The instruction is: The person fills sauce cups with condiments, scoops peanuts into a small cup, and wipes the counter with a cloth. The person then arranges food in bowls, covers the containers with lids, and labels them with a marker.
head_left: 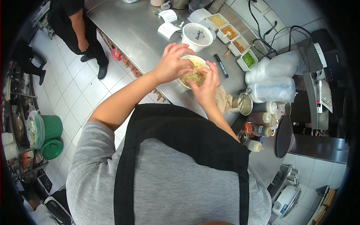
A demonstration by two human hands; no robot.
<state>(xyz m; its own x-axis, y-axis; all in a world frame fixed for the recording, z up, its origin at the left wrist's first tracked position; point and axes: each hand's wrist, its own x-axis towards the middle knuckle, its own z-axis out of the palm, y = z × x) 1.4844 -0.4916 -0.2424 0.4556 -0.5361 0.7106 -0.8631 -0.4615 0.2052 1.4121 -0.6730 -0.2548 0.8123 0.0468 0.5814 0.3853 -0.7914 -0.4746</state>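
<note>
A white round bowl (181,84) stands on the steel counter, with yellowish, stringy food (195,77) inside. My left hand (173,64) arches over its left rim, fingers spread and curved, thumb close to the food. From the right side my right hand (207,85) reaches over the rim, thumb and fingers apart, tips at the food. I make out nothing held in either hand; whether the tips touch the food is partly hidden. Just behind the bowl sits a white lidded tub (197,34) with writing on its lid. A black marker (221,66) lies to the right.
White containers of toppings, including chopped green pieces (248,59), line the back. Paper slips (168,30) lie left of the tub. At right are a brown cloth (223,99), a metal cup (244,104), plastic bags (273,90) and sauce bottles (264,119). Another person (77,30) stands left.
</note>
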